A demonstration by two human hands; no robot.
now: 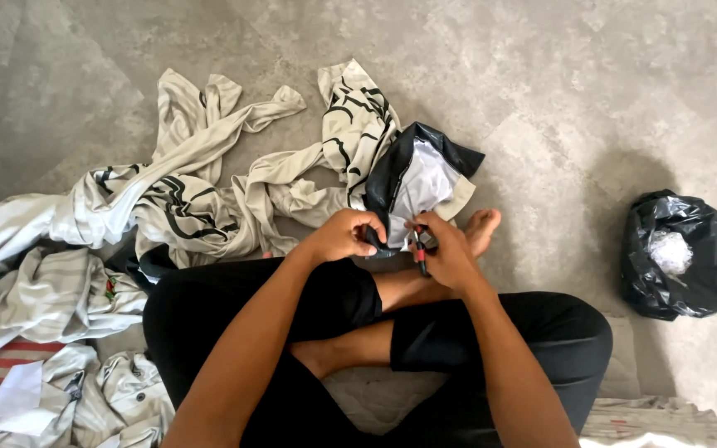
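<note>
We see our left hand [343, 235] closed on the crumpled black-and-white fabric piece [415, 182], our right hand [450, 250] gripping small red-handled scissors [418, 249], beige striped clothes [192, 199] heaped left, black plastic bag [675, 257] far right

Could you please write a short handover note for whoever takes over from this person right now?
Left hand: closed on the edge of the black-and-white garment, over the crossed legs.
Right hand: holds small red-handled snips at the same edge; whether the blades are open cannot be told.
Things: a pile of beige garments with black markings lies on the floor to the left, more folded pieces lower left. A black plastic bag with white scraps sits to the right.
Done: cannot be told from this view.
Left: the piece in hand is not yet set down.
</note>
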